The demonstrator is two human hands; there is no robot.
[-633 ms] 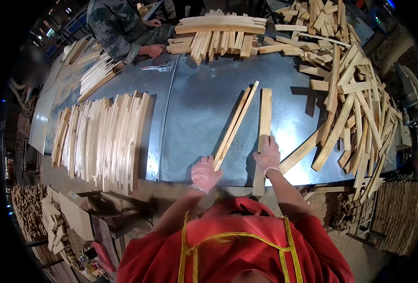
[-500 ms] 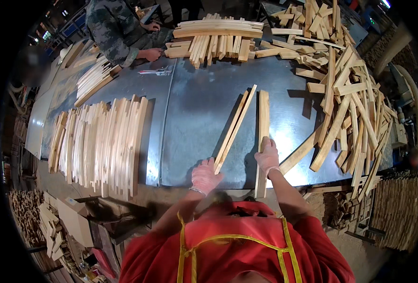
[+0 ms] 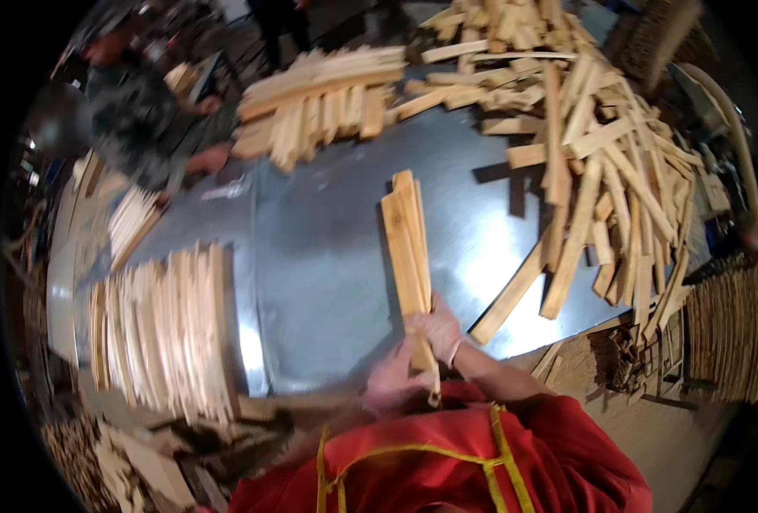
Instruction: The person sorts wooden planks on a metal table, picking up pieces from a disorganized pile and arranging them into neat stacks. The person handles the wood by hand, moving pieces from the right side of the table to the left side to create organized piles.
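Close together at lower centre, the left hand (image 3: pixel 391 378) and right hand (image 3: pixel 439 328) are gripping wooden strips (image 3: pixel 407 248), which are extending up to mid-frame over the counter (image 3: pixel 323 265), left of the jumbled offcuts (image 3: pixel 597 171).

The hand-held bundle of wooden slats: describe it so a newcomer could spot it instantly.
Over the metal tabletop, look between the neat slat row and the jumbled wood heap. The narrow bundle of wooden slats there alone has the person's left hand and right hand on it.

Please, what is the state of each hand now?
Left hand: against the wooden strips, blurred; grip cannot be told.
Right hand: closed on these strips.
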